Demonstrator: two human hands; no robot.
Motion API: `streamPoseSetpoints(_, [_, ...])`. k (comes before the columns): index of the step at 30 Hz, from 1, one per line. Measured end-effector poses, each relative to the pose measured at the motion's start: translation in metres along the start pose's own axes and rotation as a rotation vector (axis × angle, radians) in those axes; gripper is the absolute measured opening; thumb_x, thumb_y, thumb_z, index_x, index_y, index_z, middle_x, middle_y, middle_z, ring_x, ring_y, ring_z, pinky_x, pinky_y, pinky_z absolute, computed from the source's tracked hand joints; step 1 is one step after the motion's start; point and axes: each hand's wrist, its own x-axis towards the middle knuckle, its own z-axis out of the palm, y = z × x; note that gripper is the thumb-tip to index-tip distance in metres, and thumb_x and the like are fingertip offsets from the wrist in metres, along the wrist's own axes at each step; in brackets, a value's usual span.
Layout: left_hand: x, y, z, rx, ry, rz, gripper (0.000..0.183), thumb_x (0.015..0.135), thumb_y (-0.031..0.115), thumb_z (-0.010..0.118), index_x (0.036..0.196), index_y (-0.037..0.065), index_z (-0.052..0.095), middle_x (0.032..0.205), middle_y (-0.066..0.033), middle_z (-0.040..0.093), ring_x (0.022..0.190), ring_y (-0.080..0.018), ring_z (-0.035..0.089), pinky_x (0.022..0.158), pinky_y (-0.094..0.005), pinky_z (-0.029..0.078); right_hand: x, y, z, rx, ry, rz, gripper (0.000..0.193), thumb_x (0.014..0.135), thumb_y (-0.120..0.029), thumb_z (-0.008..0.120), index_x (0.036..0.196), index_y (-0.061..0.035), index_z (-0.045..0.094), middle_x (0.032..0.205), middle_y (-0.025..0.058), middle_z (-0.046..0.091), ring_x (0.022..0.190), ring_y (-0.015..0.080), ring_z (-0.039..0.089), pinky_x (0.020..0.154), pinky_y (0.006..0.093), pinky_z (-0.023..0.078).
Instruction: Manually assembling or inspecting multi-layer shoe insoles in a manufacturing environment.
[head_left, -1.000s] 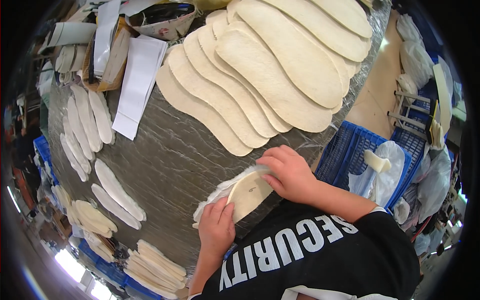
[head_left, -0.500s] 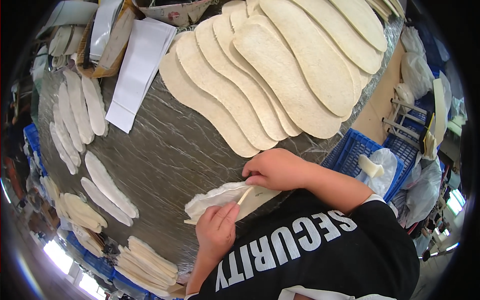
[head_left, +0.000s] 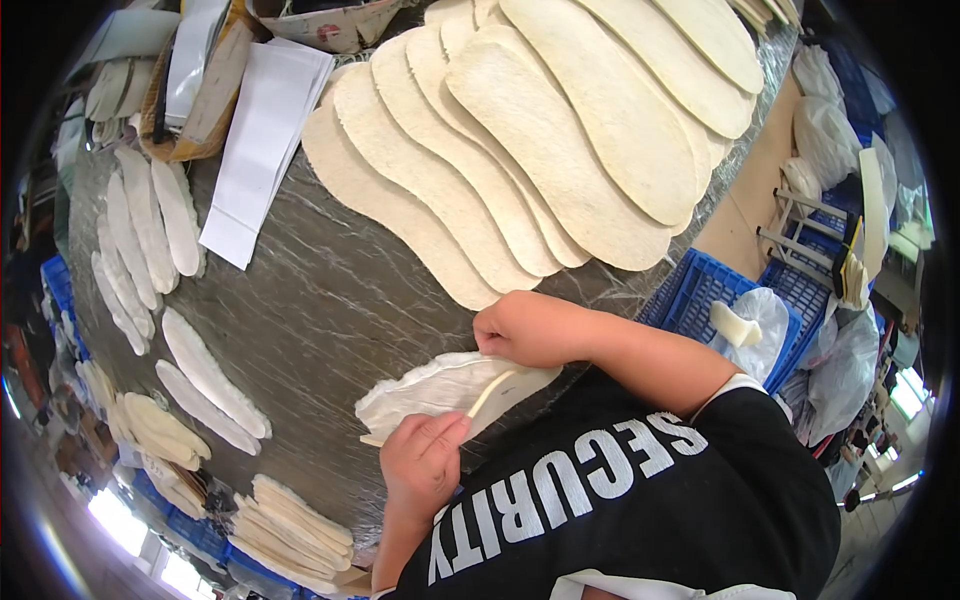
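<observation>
Close to the table's near edge lies a fleecy white insole [head_left: 415, 388], with a smooth cream layer [head_left: 515, 392] folded back from it along a curved edge. My left hand [head_left: 422, 462] is closed at the near side, thumb and fingers pinching the cream layer's edge. At the far right end, my right hand [head_left: 530, 328] has its fingers curled and pressed together on the white insole's fleecy rim; its fingertips are partly hidden. Just beyond the right hand, large cream insoles [head_left: 560, 140] lie fanned out in an overlapping row.
White fleecy insoles [head_left: 215, 370] lie at the left, with a stack of more [head_left: 290, 530] at the near left. White paper sheets [head_left: 262, 140] rest beside a brown container [head_left: 215, 80]. Blue crates [head_left: 690, 310], plastic bags [head_left: 845, 370] and a metal ladder [head_left: 800, 235] stand beyond the right edge.
The cream layer is turned back more widely from the white insole. My right hand has shifted slightly left and its fingers are more tightly curled. The whole view has shifted a little.
</observation>
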Motion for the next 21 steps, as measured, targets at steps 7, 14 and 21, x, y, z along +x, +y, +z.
streamPoseSetpoints(7, [0.005, -0.006, 0.004, -0.041, 0.056, -0.119, 0.032, 0.061, -0.007, 0.064, 0.091, 0.005, 0.068, 0.087, -0.0077, 0.067, 0.070, -0.0267, 0.060, 0.062, -0.0336, 0.051, 0.001, 0.005, -0.003, 0.041, -0.042, -0.023, 0.018, 0.085, -0.017, 0.057, 0.083, -0.0004, 0.063, 0.081, 0.0181, 0.065, 0.078, 0.0332, 0.062, 0.069, 0.0389, 0.047])
streamPoseSetpoints(14, [0.000, -0.003, 0.004, 0.045, 0.064, 0.033, 0.033, 0.061, -0.008, 0.065, 0.091, 0.006, 0.067, 0.088, -0.0072, 0.067, 0.067, -0.0261, 0.060, 0.057, -0.0337, 0.050, -0.013, -0.002, -0.014, 0.086, -0.043, 0.059, 0.023, 0.086, -0.024, 0.062, 0.093, -0.0025, 0.065, 0.076, 0.0138, 0.066, 0.069, 0.0253, 0.063, 0.065, 0.0349, 0.048])
streamPoseSetpoints(21, [0.000, 0.005, 0.006, 0.039, 0.042, -0.025, 0.035, 0.060, -0.007, 0.068, 0.093, 0.005, 0.066, 0.081, -0.0059, 0.064, 0.065, -0.0255, 0.058, 0.055, -0.0339, 0.048, -0.026, 0.012, -0.012, 0.158, -0.155, 0.070, 0.016, 0.080, -0.017, 0.064, 0.081, -0.0017, 0.067, 0.072, 0.0113, 0.066, 0.066, 0.0208, 0.062, 0.061, 0.0325, 0.047])
